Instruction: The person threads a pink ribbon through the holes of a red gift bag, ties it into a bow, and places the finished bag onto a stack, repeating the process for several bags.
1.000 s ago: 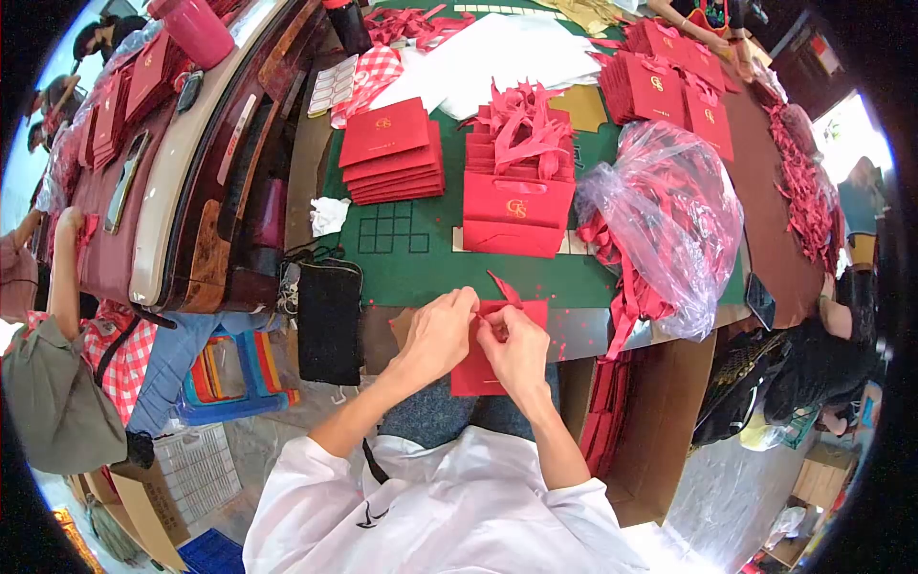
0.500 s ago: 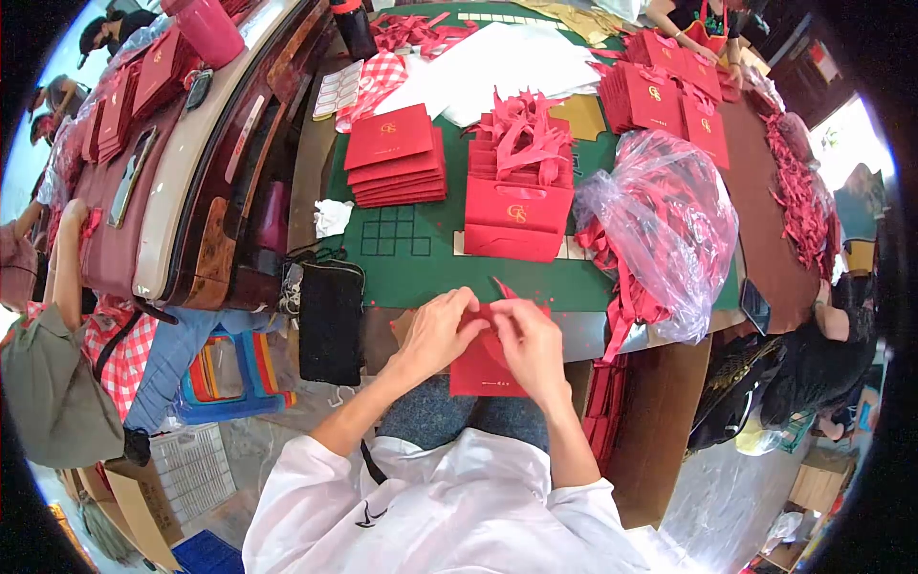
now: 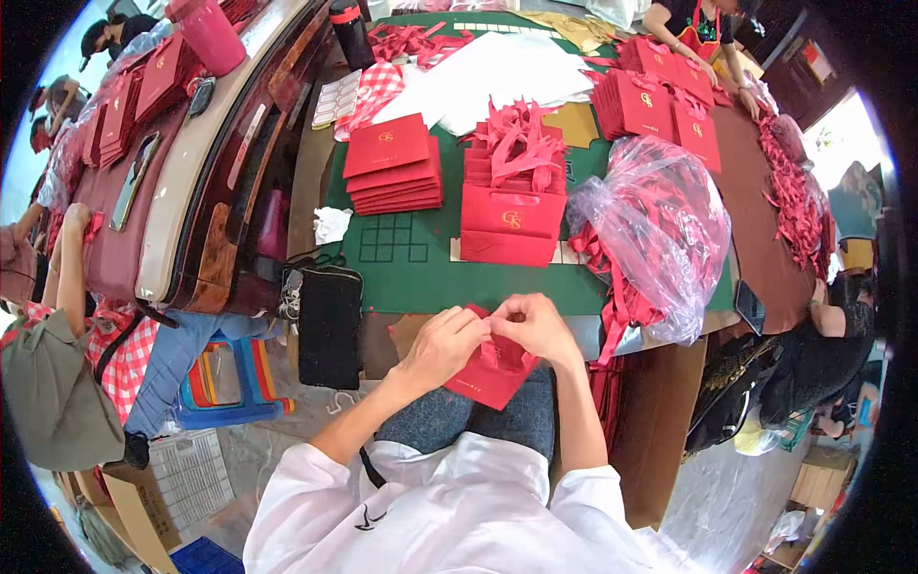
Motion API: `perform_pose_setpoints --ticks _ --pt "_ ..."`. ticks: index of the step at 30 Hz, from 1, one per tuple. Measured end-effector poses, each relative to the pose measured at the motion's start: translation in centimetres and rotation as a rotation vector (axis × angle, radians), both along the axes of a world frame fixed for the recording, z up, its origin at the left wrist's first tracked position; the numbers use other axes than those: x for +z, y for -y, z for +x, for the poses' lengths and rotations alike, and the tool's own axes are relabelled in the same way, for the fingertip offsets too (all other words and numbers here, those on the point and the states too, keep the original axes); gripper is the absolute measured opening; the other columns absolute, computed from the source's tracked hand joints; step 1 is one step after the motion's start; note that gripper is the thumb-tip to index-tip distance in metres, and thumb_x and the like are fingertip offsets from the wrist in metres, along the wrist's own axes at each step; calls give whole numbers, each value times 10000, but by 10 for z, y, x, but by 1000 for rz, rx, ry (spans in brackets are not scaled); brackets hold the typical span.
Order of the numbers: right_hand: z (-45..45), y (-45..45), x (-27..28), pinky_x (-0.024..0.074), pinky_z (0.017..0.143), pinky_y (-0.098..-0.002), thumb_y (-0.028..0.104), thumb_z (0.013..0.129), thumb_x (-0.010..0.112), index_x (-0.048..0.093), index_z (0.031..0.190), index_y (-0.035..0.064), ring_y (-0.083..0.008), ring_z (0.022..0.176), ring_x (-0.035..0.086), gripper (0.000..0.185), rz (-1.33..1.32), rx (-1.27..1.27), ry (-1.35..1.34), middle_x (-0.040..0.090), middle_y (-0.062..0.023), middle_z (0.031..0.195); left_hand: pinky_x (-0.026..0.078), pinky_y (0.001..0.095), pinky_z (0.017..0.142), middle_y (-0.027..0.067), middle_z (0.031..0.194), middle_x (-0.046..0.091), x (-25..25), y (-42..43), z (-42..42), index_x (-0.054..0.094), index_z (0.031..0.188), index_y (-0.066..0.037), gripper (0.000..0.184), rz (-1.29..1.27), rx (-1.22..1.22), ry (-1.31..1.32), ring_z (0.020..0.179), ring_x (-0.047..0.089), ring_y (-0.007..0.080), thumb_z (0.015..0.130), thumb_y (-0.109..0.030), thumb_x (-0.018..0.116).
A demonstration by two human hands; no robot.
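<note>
A small red paper gift bag (image 3: 488, 385) hangs tilted over my lap, at the table's front edge. My left hand (image 3: 444, 346) is closed in a pinch at its upper left edge. My right hand (image 3: 537, 330) is also closed, fingertips meeting the left ones and pinching a red ribbon at the bag's top. Part of the ribbon loops below my right fingers; its exact path is hidden by them. Beyond my hands stands a row of red gift bags (image 3: 512, 215) with ribbon handles tied on top. Left of it lies a stack of flat red bags (image 3: 387, 143).
A clear plastic sack of red ribbons (image 3: 660, 239) sits at the right front of the green mat (image 3: 430, 287). A black pouch (image 3: 330, 325) hangs at the left edge. A cardboard box (image 3: 655, 411) stands below right. Other people work on both sides.
The bag has tilted, its lower end swinging slightly right and down. Both hands have drawn together, and the ribbon end that stuck up above them no longer shows.
</note>
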State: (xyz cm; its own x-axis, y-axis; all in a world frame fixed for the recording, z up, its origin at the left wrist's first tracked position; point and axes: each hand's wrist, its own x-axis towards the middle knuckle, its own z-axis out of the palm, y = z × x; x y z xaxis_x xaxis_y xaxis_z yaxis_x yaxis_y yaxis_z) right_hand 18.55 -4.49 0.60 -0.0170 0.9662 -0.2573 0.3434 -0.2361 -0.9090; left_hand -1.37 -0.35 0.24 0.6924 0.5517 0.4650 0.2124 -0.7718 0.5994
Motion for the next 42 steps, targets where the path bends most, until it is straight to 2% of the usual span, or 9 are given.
perform_pose_setpoints --ticks 4,6,8,15,17,28,31,36,42 --pt "-17 -3 -6 512 659 -331 185 761 719 731 795 -16 -191 674 663 204 117 -158 68 679 -118 704 489 408 698 117 843 577 9 -3 2 581 886 -39 111 -63 65 -23 787 595 313 833 -61 676" --pt "-22 -4 -8 467 591 -270 136 825 712 716 812 -33 -85 650 585 169 139 -239 118 645 -30 674 490 409 683 120 836 592 13 -6 -1 591 883 -39 119 -109 69 -52 773 601 321 823 -59 692" --pt "-12 -15 -13 462 590 -268 150 839 715 715 826 -29 -82 655 584 180 130 -359 106 640 -26 675 491 410 668 122 829 607 12 -4 -1 601 879 -39 127 -154 70 -79 758 607 328 814 -57 708" --pt "-1 -14 -18 512 666 -355 271 893 715 718 919 -12 -243 702 682 284 265 -399 304 706 -157 791 425 327 532 71 781 593 -9 -11 -1 637 877 -41 147 -406 188 -41 521 509 153 826 -124 747" --pt "-1 -10 -22 522 700 -401 260 878 711 713 893 25 -304 772 692 235 216 -418 385 701 -156 833 425 325 534 71 785 600 -17 -14 0 654 899 -49 141 -451 225 -36 526 509 157 827 -128 745" --pt "-15 -11 -29 519 687 -438 150 822 734 651 845 42 -334 750 672 139 266 -238 511 665 -138 802 532 424 699 129 882 674 -25 -37 39 659 983 -34 199 -274 388 -168 809 682 327 829 -140 727" --pt "-15 -10 -39 526 636 -373 115 864 703 657 898 23 -243 695 687 109 344 -341 507 671 -120 769 531 425 688 125 849 669 -40 -41 44 667 952 -32 179 -258 389 -179 785 681 315 821 -136 730" --pt "-9 -8 -42 533 672 -295 98 923 648 662 1041 -36 -137 720 662 179 259 -441 82 707 -103 821 516 401 627 110 798 676 -43 -39 45 686 900 -31 151 -291 383 -49 693 669 272 812 -142 738" --pt "-7 -9 -46 516 688 -264 114 937 639 677 1079 -20 -96 748 636 198 178 -413 -162 711 -56 877 443 303 509 75 720 695 -28 -32 45 705 881 -33 129 -474 341 40 519 566 126 821 -144 730"
